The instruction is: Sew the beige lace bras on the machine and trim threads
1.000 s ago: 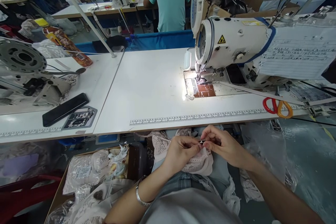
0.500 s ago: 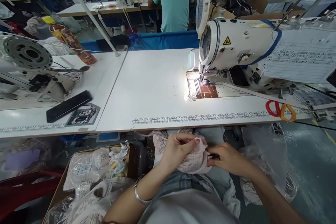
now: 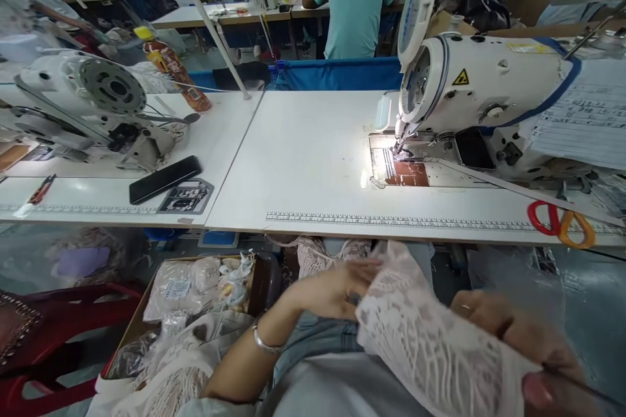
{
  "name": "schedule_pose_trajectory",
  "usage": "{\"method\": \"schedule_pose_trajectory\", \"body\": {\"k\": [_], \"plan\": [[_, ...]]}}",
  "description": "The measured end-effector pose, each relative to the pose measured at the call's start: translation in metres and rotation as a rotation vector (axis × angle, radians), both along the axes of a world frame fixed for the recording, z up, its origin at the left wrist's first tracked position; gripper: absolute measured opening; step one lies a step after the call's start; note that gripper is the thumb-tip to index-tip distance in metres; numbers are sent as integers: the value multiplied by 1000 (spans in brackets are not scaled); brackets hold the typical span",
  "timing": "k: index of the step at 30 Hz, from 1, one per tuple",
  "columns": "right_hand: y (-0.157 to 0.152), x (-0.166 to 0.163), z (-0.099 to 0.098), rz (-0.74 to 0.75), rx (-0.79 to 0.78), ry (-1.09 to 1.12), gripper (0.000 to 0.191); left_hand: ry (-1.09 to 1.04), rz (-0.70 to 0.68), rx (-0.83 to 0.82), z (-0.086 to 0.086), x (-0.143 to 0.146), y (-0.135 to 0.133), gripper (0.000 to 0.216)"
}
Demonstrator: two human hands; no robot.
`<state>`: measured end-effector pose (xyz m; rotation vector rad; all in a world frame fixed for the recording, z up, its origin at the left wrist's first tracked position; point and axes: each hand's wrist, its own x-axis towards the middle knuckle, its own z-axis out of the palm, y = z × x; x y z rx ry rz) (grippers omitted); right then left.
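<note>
Closest in, a piece of pale lace fabric (image 3: 430, 339) stretches across the lap, below the table edge, and covers much of the right hand (image 3: 503, 332); that hand is blurred and very near the lens, its fingers curled shut on the lace's right end. To its left, the left hand (image 3: 337, 290) pinches the upper left corner of the lace with fingers closed, a silver bangle (image 3: 264, 344) on the wrist. Beside the left knee stands a cardboard box (image 3: 195, 293) of bagged pieces, with a red chair (image 3: 53, 339) cut off at the frame's edge. Beyond the hands, the white table (image 3: 313, 163) carries a printed ruler strip (image 3: 391, 220) along its near edge, red and orange scissors (image 3: 560, 225) at the right, and a white sewing machine (image 3: 484, 88) whose lamp glares on the needle plate, washing out detail there. On the next table to the left lie a black phone (image 3: 165, 180) and a tipped-over machine (image 3: 92, 104). Farther back, a person in a teal shirt (image 3: 355, 0) sits facing away.
</note>
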<state>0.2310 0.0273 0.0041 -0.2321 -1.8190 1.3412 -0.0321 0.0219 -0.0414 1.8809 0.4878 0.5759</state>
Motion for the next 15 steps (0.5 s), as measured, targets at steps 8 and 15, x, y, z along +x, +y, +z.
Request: {"method": "schedule_pose_trajectory", "body": {"k": [8,15], "plan": [[28,10,-97,-467,-29,-1220,32,1000,355,53,-36,-43,8,23],[29,7,-119,-685,463,-1351,19,1034,448,28,-103,-16,20,57]]}}
